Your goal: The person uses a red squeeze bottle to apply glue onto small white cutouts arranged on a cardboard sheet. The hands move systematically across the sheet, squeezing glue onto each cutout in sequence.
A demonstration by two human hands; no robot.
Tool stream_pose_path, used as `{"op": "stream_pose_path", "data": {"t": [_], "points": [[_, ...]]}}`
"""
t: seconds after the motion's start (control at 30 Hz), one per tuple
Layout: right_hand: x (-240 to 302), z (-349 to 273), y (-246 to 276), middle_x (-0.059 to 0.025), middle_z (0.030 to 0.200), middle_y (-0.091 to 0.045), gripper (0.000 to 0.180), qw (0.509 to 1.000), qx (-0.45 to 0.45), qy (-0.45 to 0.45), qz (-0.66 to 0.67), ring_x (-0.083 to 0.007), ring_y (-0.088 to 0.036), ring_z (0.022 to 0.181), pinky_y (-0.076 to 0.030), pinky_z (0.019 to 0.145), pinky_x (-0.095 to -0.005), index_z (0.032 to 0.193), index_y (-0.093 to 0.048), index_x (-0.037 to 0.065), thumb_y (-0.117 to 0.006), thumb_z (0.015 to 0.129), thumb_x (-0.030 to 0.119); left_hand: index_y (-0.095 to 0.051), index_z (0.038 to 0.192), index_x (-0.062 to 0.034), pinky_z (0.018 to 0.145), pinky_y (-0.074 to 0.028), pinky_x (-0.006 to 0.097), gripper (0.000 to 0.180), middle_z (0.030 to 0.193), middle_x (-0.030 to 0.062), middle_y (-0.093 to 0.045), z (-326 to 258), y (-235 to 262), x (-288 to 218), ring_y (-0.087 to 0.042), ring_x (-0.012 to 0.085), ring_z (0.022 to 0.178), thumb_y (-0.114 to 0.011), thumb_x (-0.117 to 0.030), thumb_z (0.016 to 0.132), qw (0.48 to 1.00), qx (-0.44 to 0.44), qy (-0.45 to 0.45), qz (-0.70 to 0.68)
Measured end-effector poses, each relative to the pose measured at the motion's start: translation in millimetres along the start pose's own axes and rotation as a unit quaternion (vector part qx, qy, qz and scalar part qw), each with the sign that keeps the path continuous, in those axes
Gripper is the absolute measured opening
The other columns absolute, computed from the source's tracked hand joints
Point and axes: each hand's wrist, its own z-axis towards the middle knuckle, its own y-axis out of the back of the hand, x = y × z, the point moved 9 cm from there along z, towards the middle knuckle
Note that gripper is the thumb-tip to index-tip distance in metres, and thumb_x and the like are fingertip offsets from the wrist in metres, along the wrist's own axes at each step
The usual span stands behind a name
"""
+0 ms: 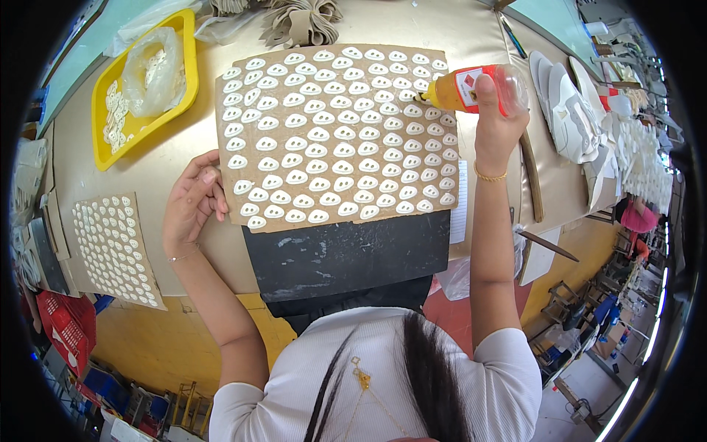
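Observation:
A brown cardboard sheet [254, 166] lies in front of me, covered in rows of small white rounded pieces [344, 132], each with two holes. My right hand [495, 121] is wrapped around a squeeze bottle [460, 90] with yellowish contents and a red and white label. The bottle is tipped sideways over the sheet's upper right part, its dark nozzle pointing left close to the pieces there. At the sheet's left edge, my left hand [197, 197] has its fingers curled against the cardboard; some fingertips are hidden at the edge. A dark board [350, 254] sits under the sheet's near side.
A yellow tray [193, 70] at far left holds a plastic bag and loose white pieces. Another cardboard sheet [151, 283] with white pieces lies at left. On the right are a curved wooden stick [532, 177], white shoe-shaped parts [571, 121] and a pen [513, 37].

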Motion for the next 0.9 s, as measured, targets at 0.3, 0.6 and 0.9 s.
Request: {"op": "stream_pose_path", "data": {"t": [0.3, 0.6, 0.9], "points": [[9, -8, -5, -0.0022, 0.078, -0.063, 0.028, 0.999, 0.002, 0.041, -0.002, -0.0083, -0.056, 0.069, -0.046, 0.066, -0.0224, 0.086, -0.063, 0.0, -0.077, 0.076, 0.022, -0.041, 0.124, 0.0046, 0.044, -0.048, 0.021, 0.038, 0.082, 0.0051, -0.054, 0, 1, 2, -0.058, 0.0109, 0.056, -0.05, -0.013, 0.092, 1.0, 0.006, 0.004, 0.0], [12, -14, -15, -0.0048, 0.083, -0.063, 0.03, 0.997, 0.023, 0.066, 0.007, -0.0105, -0.058, 0.072, -0.047, 0.067, -0.0233, 0.088, -0.063, 0.0, -0.079, 0.073, 0.02, -0.04, 0.124, 0.0049, 0.044, -0.048, 0.021, 0.038, 0.082, 0.0048, -0.054, 0, 1, 1, -0.058, 0.0112, 0.056, -0.05, -0.012, 0.092, 1.0, 0.005, 0.002, -0.003], [16, -1, -24, -0.0054, 0.082, -0.063, 0.028, 0.994, 0.042, 0.086, -0.043, -0.0125, -0.06, 0.071, -0.047, 0.065, -0.0236, 0.084, -0.065, 0.0, -0.079, 0.073, 0.022, -0.041, 0.124, 0.0046, 0.044, -0.047, 0.021, 0.038, 0.083, 0.0049, -0.054, 0, 3, 3, -0.058, 0.0114, 0.056, -0.05, -0.012, 0.091, 1.0, -0.001, 0.005, -0.007]]}}
